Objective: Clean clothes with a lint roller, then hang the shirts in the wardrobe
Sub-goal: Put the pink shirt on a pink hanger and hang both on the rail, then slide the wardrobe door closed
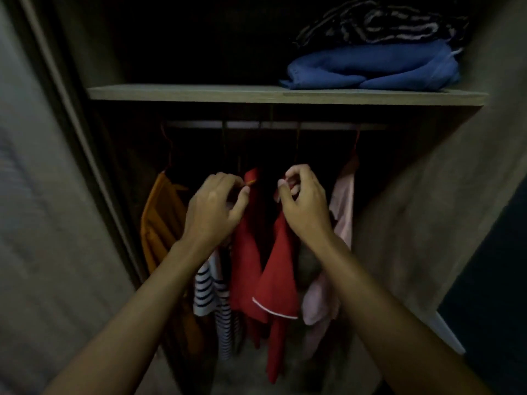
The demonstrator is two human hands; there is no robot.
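A red shirt (275,280) with white trim hangs from the wardrobe rail (271,125) in the dim middle of the wardrobe. My left hand (214,212) pinches its left shoulder near the hanger's end. Over on the other shoulder, my right hand (303,206) has its fingers closed on the cloth. The hanger's hook runs up to the rail between my hands. No lint roller is in view.
An orange garment (159,223) hangs at the left, a black-and-white striped one (211,292) beside the red shirt, a pale pink one (339,223) at the right. Folded blue cloth (373,67) and striped dark cloth (379,22) lie on the shelf (185,94) above.
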